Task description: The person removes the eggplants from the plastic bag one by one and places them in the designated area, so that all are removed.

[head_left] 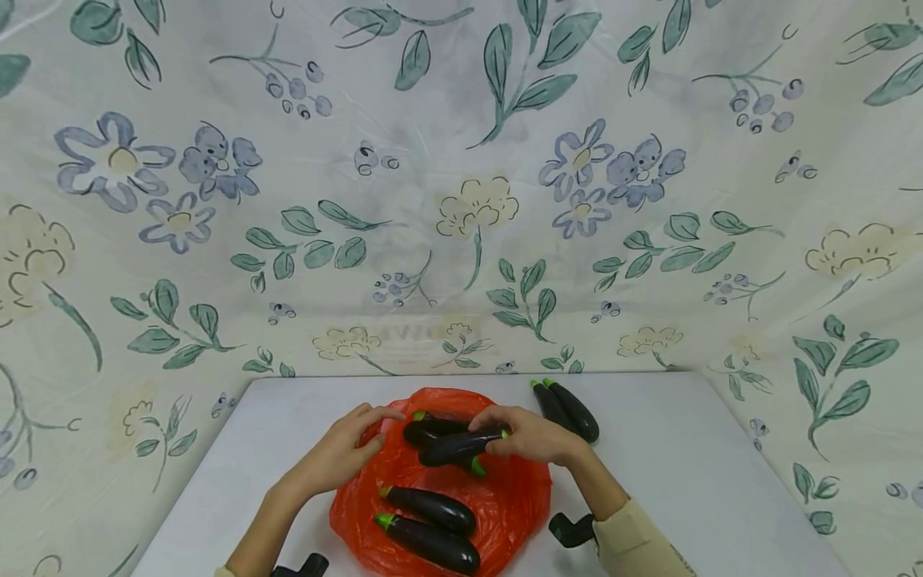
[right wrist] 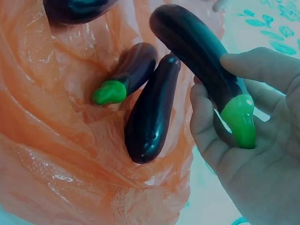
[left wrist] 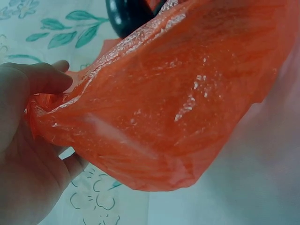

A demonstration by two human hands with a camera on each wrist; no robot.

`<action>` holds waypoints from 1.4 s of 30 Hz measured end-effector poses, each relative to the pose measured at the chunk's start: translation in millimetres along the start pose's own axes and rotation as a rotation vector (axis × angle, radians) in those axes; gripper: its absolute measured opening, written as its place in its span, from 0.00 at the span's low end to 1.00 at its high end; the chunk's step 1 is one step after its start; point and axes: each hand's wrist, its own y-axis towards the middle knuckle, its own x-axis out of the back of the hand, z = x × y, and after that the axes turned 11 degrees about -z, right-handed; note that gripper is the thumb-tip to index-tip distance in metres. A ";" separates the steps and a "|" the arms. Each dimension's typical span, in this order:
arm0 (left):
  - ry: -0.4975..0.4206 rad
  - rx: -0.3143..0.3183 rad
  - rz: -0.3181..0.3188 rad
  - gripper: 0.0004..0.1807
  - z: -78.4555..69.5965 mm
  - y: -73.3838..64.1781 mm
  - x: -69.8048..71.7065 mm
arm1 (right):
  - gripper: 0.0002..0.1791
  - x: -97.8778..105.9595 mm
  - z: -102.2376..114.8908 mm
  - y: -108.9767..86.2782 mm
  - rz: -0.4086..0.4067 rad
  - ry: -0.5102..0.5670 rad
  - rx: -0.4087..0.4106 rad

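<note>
My right hand [head_left: 530,433] holds an eggplant [right wrist: 192,47] near its green stem end, thumb on one side and fingers on the other. That eggplant hangs over a spread red plastic bag [head_left: 505,501]. With my left hand [head_left: 346,449] I grip the bag's gathered edge between thumb and fingers, plain in the left wrist view. Beneath the held eggplant, another eggplant [right wrist: 152,112] and a green-tipped eggplant [right wrist: 140,65] lie on the bag, partly hidden in the head view. Closer to me, an upper eggplant [head_left: 433,509] and a lower eggplant [head_left: 433,545] lie side by side on the bag.
Two more eggplants [head_left: 566,409] lie together on the white table [head_left: 663,481], off the bag at the back right. A black object [head_left: 571,529] shows beside my right forearm, another black object [head_left: 303,566] by the left. A floral sheet [head_left: 433,240] hangs behind.
</note>
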 end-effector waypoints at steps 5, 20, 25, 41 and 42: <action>-0.004 0.008 0.008 0.21 -0.7 0.2 -0.3 | 0.16 1.1 -0.5 -2.5 -0.029 0.020 -0.008; 0.004 0.009 0.002 0.22 -3.9 0.7 -1.7 | 0.25 7.6 -4.5 -10.8 -0.017 0.026 0.006; -0.002 0.005 0.003 0.22 -3.8 0.9 -2.0 | 0.27 10.1 -5.4 -12.1 -0.085 0.008 0.021; -0.009 0.001 -0.002 0.22 -6.9 3.8 -2.4 | 0.26 11.0 -10.6 -7.9 -0.230 0.054 -0.001; -0.012 0.003 0.000 0.22 -7.2 3.8 -2.5 | 0.26 11.2 -11.4 -7.2 -0.253 0.038 -0.001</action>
